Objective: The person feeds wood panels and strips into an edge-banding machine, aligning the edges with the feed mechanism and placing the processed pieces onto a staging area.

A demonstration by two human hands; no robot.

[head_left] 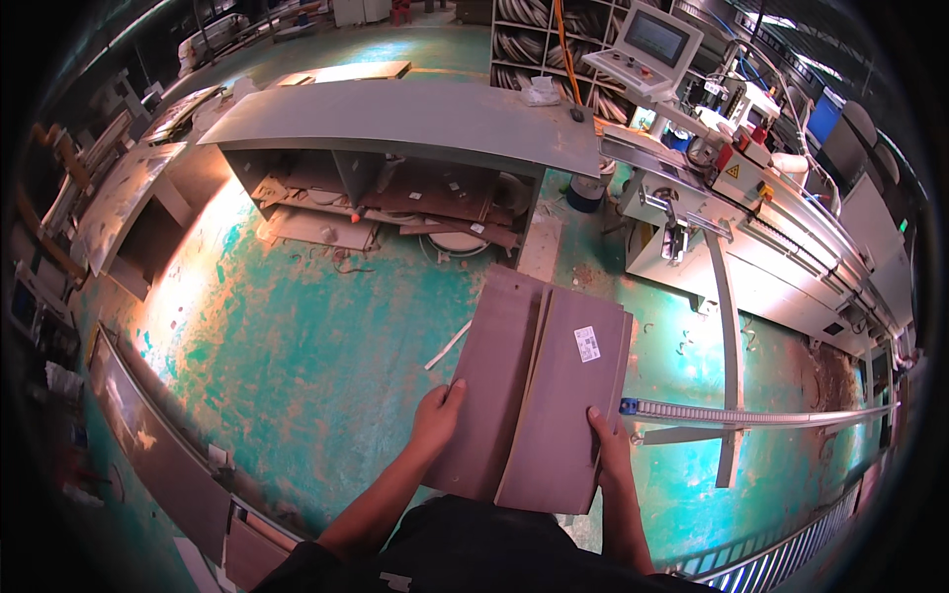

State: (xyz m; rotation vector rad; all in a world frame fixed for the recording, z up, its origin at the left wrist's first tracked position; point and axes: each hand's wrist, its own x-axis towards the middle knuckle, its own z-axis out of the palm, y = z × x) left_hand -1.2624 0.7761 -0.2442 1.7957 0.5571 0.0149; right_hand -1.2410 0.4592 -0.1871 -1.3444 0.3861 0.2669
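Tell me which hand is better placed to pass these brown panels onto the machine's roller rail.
Probably the right hand. It grips the labelled top panel on the side facing the roller rail, which lies just to its right. The left hand holds the far edge.

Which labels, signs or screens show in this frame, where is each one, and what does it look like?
Sticker label: small white rectangle with dark print, on the upper right brown panel held by the left hand and right hand.
Control screen: top right, grey-framed rectangular display on a pale console above the long machine.
Warning sign: small yellow triangle on that machine's red and white housing.
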